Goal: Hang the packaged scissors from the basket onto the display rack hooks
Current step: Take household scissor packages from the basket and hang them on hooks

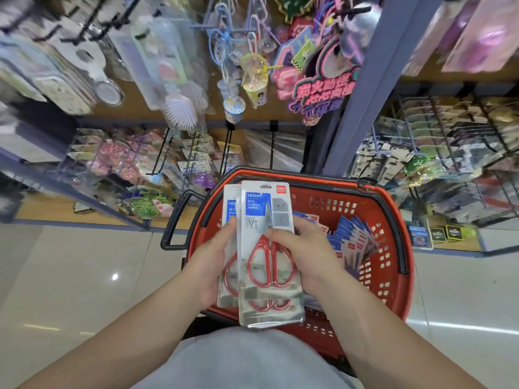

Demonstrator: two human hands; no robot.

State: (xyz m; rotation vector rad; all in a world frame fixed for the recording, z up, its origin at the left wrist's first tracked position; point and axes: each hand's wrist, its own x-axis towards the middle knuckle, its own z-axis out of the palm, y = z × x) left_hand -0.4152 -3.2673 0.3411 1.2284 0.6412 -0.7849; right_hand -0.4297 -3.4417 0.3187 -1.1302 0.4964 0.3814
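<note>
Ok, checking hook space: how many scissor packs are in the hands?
3: front pack, left pack behind it, lower pack beneath; others may be hidden.

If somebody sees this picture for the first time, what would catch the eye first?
In the centre, the left hand and the right hand hold scissors packs with red handles. Beneath them stands a red basket with more packs along its right side. Crowded hanging goods fill the top.

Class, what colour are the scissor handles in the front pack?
Red handles, head view.
</note>
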